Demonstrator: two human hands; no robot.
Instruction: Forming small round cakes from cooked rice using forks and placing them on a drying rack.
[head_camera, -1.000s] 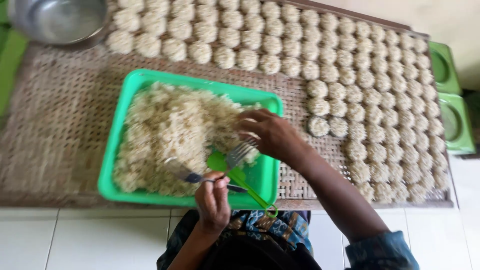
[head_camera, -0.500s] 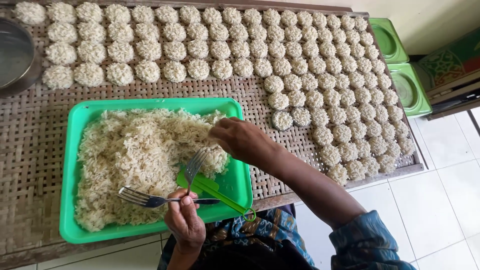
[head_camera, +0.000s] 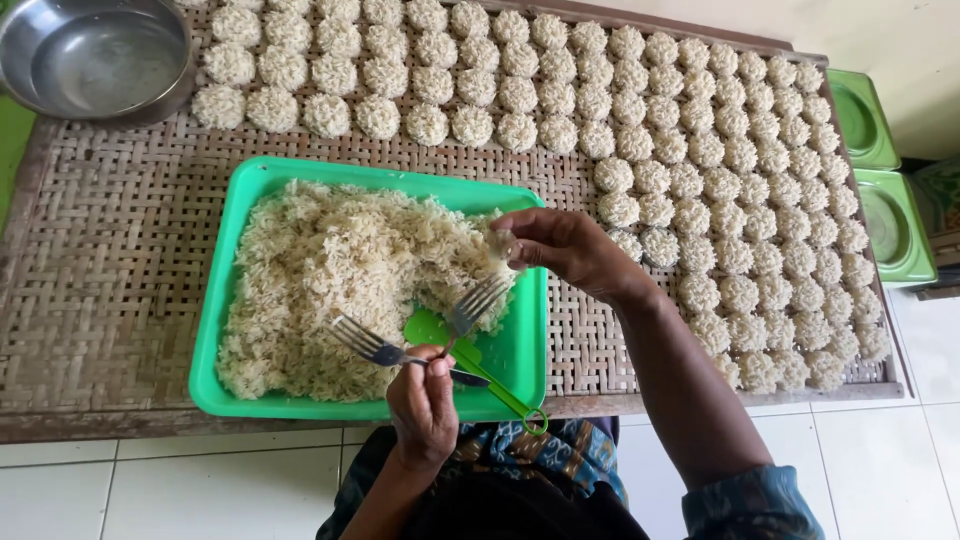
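Most of the woven mat already carries noodle nests, yet your green tray at centre frame stays heaped with loose noodles, your left hand clamped on two forks and your right hand pinching a small clump.

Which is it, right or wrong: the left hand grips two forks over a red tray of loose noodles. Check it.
Wrong in one point: the tray is green, not red, as the head view shows. The rest stands: the left hand grips two forks over the loose noodles.

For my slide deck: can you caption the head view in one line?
Left hand holds two forks over a green tray of noodles; right hand pinches a clump.
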